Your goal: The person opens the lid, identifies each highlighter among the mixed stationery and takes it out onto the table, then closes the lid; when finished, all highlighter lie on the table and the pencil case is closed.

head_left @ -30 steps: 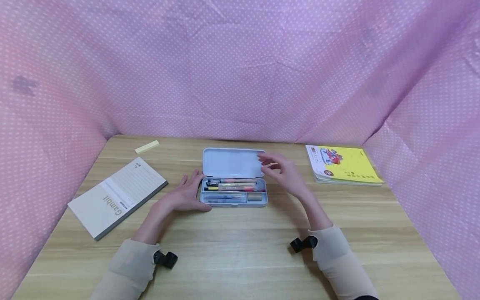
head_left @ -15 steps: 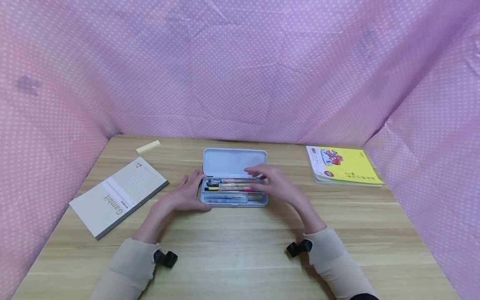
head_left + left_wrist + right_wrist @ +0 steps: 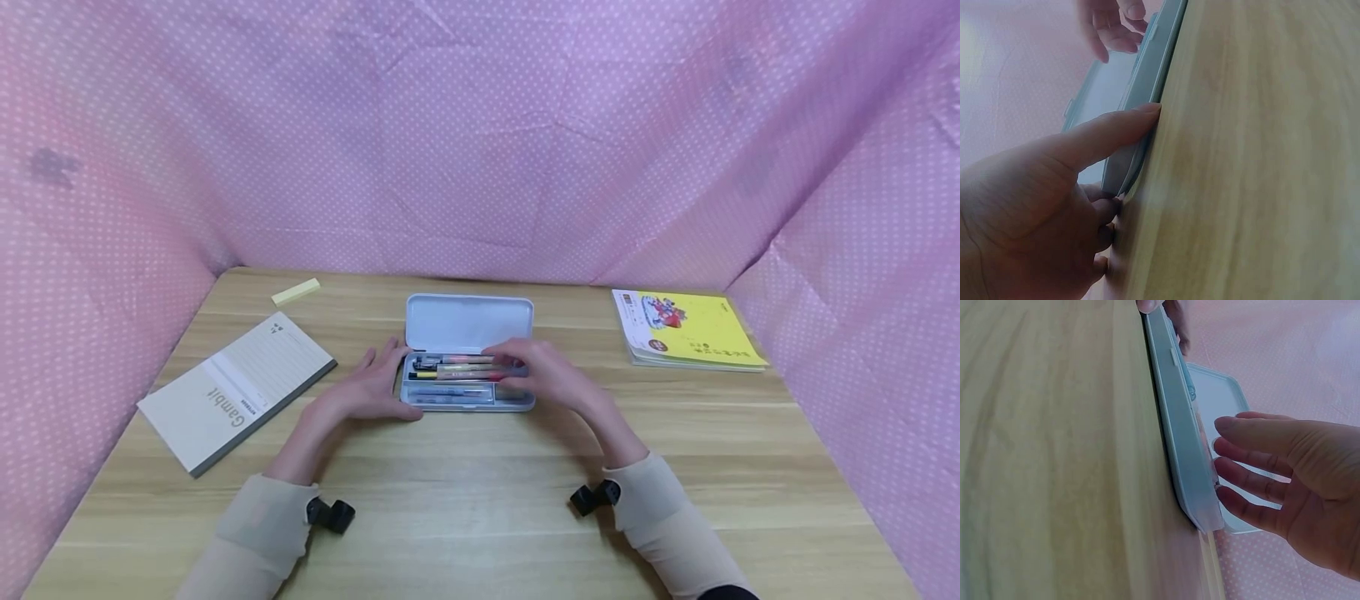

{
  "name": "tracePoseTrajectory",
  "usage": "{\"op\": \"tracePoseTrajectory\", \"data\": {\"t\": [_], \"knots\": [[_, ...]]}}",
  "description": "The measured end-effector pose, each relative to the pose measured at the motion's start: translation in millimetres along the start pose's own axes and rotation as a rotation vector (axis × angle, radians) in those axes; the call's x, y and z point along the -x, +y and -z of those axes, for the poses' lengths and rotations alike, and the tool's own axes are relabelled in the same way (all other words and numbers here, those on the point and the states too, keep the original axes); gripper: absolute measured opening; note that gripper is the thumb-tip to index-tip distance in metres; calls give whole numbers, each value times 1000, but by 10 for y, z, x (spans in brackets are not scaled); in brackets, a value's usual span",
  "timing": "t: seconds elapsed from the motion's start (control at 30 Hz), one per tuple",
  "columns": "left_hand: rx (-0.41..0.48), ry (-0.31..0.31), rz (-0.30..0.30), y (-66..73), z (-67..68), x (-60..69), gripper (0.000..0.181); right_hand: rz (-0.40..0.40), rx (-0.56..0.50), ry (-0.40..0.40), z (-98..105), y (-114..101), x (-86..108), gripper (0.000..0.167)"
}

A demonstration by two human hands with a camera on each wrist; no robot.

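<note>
A light blue pencil case (image 3: 459,409) lies on the table with its hinged lid (image 3: 468,323) folded back. Several pens (image 3: 453,375) lie side by side in its rear compartment; clear-bodied items (image 3: 450,394) fill the front one. My left hand (image 3: 367,392) grips the case's left end: in the left wrist view the thumb (image 3: 1119,131) presses along the front wall and the other fingers bend at the end. Over the right part of the case hovers my right hand (image 3: 551,377). Its fingers (image 3: 1247,478) reach down toward the pens, thumb apart from them, holding nothing visible. The pens' right ends are hidden beneath it.
A grey-white notepad (image 3: 236,392) lies at an angle on the left, with a pale yellow strip (image 3: 296,292) behind it. A stack of booklets with a yellow cover (image 3: 701,329) sits at the back right. Pink dotted cloth (image 3: 480,150) hangs behind the table.
My right hand has moved left and down from beside the lid to over the pens in the case. My left hand stays at the case's left end.
</note>
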State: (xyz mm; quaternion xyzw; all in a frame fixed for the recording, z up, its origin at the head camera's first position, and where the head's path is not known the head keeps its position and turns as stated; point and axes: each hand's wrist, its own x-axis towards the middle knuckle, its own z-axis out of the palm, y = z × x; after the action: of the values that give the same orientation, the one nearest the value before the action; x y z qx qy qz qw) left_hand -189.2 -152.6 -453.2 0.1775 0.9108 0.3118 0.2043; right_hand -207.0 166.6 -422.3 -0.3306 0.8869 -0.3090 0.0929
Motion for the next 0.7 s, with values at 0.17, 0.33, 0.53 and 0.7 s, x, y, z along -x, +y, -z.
{"op": "tracePoseTrajectory", "data": {"t": [0.17,0.33,0.53,0.7], "knots": [[0,1,25,-14,-29,-12,107,21,4,-29,-25,12,-3,47],[8,16,4,-55,-34,-32,107,26,43,-31,-34,8,-20,42],[-9,20,14,-39,-30,-35,106,37,103,-32,-40,3,-27,30],[-16,3,19,13,-18,-23,105,59,137,-25,-46,1,-3,27]]}}
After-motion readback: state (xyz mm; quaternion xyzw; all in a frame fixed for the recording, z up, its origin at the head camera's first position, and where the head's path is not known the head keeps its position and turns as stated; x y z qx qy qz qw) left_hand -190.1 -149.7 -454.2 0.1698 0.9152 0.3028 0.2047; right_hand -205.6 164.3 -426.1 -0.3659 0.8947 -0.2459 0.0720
